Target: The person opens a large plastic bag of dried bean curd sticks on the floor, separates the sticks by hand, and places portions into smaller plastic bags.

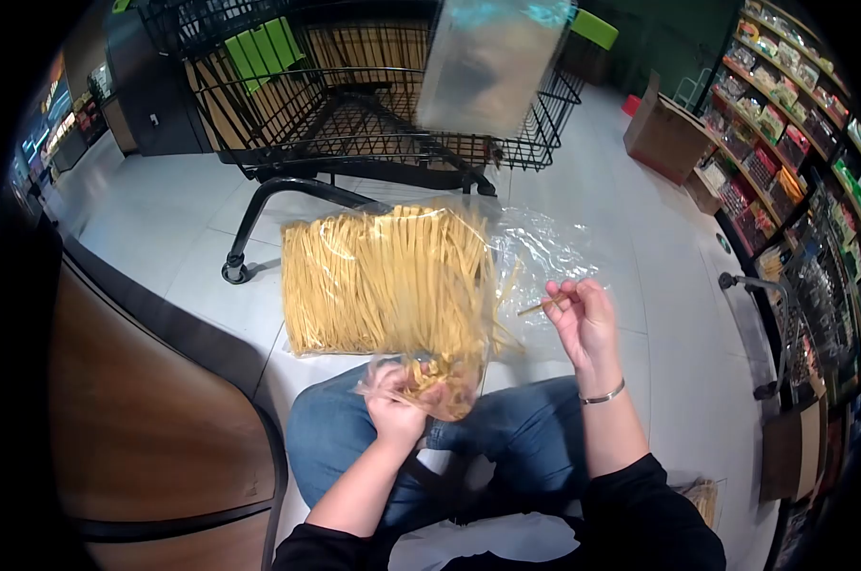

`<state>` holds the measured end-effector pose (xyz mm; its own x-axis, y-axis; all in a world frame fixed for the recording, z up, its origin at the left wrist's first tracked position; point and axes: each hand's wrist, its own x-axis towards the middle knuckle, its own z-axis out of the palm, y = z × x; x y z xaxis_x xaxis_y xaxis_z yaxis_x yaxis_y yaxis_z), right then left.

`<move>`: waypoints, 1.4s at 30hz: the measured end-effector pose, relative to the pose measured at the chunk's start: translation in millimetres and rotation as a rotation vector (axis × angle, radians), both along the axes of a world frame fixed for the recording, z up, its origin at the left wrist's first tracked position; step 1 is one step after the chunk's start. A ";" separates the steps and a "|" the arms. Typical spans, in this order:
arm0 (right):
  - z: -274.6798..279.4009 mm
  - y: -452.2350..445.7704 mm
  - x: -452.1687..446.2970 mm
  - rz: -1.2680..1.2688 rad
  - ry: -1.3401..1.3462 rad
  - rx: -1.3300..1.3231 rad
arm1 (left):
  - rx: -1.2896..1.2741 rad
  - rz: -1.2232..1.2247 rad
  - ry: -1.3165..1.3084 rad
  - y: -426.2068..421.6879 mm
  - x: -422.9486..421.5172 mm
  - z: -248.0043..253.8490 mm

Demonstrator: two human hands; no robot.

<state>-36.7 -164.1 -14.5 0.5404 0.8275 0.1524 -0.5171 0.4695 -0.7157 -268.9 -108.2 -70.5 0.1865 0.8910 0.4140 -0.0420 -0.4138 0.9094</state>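
A large clear plastic bag (354, 276) packed with long yellow dried strips, like dried bean curd sticks or noodles, lies on the floor before my knees. Its loose clear end spreads to the right, with a few stray strips beside it. My left hand (392, 390) is closed on a smaller clear plastic bag (440, 395) with short yellow pieces in it, held over my lap against the large bag's near side. To the right, my right hand (583, 319) pinches a short thin yellow strip (540, 305) between thumb and fingers, apart from both bags.
A black wire shopping cart (373, 114) stands just beyond, with a clear plastic sheet or bag (492, 67) hanging over it. A brown curved counter (164, 419) is close on my left. Cardboard boxes (663, 138) and stocked shelves (773, 114) line the right.
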 end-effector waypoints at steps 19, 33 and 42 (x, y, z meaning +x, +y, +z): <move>46.1 -57.0 -87.5 -0.024 -1.021 0.062 | 0.227 -0.224 -0.100 -42.6 -30.6 61.4; 35.4 -70.7 -84.6 -0.073 -0.548 -0.014 | -0.125 -0.374 -0.045 -29.0 -24.4 25.7; 207.9 -63.4 -78.8 0.008 -1.819 0.150 | 0.242 -0.408 0.149 -41.7 -8.0 35.7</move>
<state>-115.5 -227.5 193.4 -0.3664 0.7545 0.5444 0.7657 0.5770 -0.2843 -277.0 -149.9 -34.8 0.5732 0.6148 0.5418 -0.1211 -0.5904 0.7980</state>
